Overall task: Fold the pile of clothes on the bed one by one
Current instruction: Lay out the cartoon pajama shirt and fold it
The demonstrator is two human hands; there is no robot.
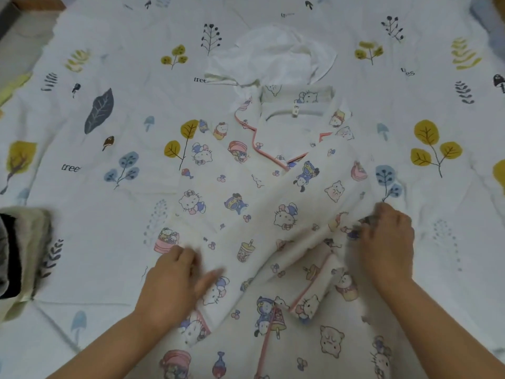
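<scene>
cartoon-print pyjama top (246, 203) lies spread mid-bed, collar toward the far edge | looks light, soft, floppy, prone to wrinkle; best taken at hems or sleeve edges | left hand (175, 280) rests flat on its left side, fingers straight | right hand (382, 239) pinches a folded-over sleeve | white garment (273, 58) beyond the collar | folded stack (19, 253) at left edge

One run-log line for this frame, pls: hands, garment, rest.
left hand: flat on cartoon-print pajama top | right hand: pinching its folded-in side | white garment: unfolded beyond collar | folded stack: left edge
</scene>
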